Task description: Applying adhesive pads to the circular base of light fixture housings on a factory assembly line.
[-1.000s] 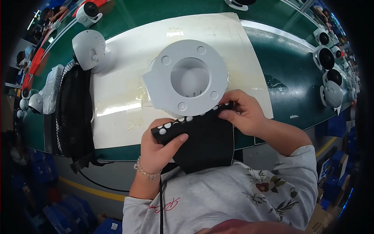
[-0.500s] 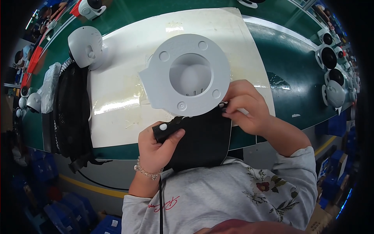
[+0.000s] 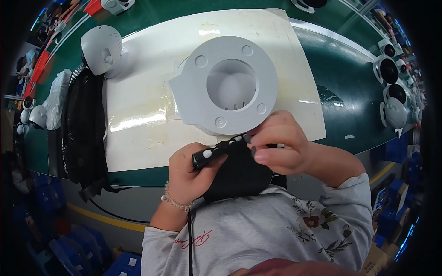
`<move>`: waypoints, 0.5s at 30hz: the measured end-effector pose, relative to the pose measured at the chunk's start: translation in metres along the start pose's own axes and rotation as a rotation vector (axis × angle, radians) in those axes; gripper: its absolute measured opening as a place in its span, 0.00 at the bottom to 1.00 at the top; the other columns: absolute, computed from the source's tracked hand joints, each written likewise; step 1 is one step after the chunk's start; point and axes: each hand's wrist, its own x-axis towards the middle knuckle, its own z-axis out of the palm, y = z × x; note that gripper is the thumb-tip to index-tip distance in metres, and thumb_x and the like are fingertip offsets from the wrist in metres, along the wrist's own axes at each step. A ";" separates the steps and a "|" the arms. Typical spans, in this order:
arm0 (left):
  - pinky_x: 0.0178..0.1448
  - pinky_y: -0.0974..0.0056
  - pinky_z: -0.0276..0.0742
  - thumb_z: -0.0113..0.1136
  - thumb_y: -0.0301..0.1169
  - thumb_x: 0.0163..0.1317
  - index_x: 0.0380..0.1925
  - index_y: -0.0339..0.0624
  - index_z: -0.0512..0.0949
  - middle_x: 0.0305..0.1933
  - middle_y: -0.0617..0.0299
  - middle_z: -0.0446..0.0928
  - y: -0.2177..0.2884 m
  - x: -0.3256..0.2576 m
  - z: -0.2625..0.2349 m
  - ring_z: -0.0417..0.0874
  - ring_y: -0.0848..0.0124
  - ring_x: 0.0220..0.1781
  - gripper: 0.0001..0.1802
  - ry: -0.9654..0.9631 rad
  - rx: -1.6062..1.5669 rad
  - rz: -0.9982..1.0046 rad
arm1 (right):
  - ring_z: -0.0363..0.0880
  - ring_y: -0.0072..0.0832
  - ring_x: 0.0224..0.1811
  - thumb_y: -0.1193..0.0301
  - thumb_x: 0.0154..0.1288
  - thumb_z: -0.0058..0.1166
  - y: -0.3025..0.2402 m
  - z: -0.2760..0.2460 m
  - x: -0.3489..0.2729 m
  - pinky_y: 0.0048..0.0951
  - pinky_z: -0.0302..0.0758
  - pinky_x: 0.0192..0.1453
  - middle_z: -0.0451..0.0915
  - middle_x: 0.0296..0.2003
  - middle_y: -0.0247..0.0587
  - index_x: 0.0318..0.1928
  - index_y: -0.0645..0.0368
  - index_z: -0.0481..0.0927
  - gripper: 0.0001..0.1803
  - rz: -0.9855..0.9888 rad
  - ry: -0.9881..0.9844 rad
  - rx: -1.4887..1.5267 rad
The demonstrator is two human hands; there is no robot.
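Left hand [image 3: 188, 177] clamps a black, white-dotted sheet [image 3: 239, 171], the right hand [image 3: 292, 140]'s hold unclear.

White ring-shaped housing [image 3: 267, 78]: smooth, matt plastic. Black sheet [image 3: 239, 179]: matt, pliable-looking, edge set with smooth white dots [image 3: 207, 153]. Green worktop [image 3: 340, 69]: smooth, glossy. White mat [image 3: 138, 152]: paper-like, glossy, streaked with glare, patched with shiny clear tape [image 3: 170, 105]. Black bag [image 3: 83, 129]: rough mesh cloth. Pouch [image 3: 58, 99]: crinkled, shiny, clear plastic. Shirt [image 3: 262, 230]: matt grey cloth. Bracelet [image 3: 172, 200]: clear, glossy beads.
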 end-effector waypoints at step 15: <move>0.30 0.71 0.68 0.61 0.19 0.41 0.22 0.35 0.73 0.30 0.58 0.73 -0.005 0.000 -0.001 0.73 0.72 0.27 0.07 -0.009 -0.005 0.244 | 0.69 0.21 0.38 0.87 0.52 0.46 0.027 -0.030 0.070 0.18 0.70 0.39 0.65 0.46 0.40 0.61 0.57 0.53 0.35 0.367 0.214 0.397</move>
